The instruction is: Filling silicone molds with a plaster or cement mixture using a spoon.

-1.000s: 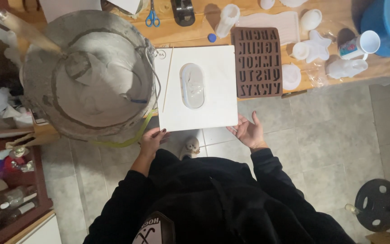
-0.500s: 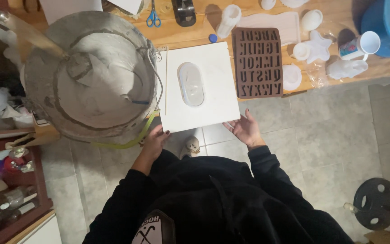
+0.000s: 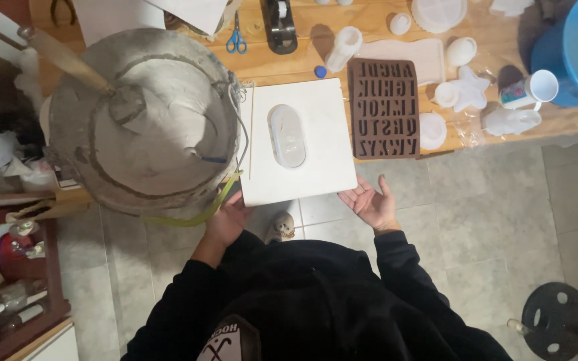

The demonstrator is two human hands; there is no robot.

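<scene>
On the table [image 3: 396, 148], the board [image 3: 298, 142] juts out over the near edge, with an oval mould [image 3: 287, 135] lying on its middle and a thin stick [image 3: 251, 130] along its left side. The bucket [image 3: 145, 117] sits just left of the board, a trowel [image 3: 68, 61] in it. The letter mould [image 3: 383, 108] lies just right of the board. Scissors [image 3: 236, 35] and a tape dispenser [image 3: 281, 25] lie behind the board. The mug [image 3: 532, 89] and tub [image 3: 576, 50] stand at the far right. The left hand [image 3: 229, 219] is at the board's near left corner, the right hand [image 3: 372, 201] at its near right corner.
</scene>
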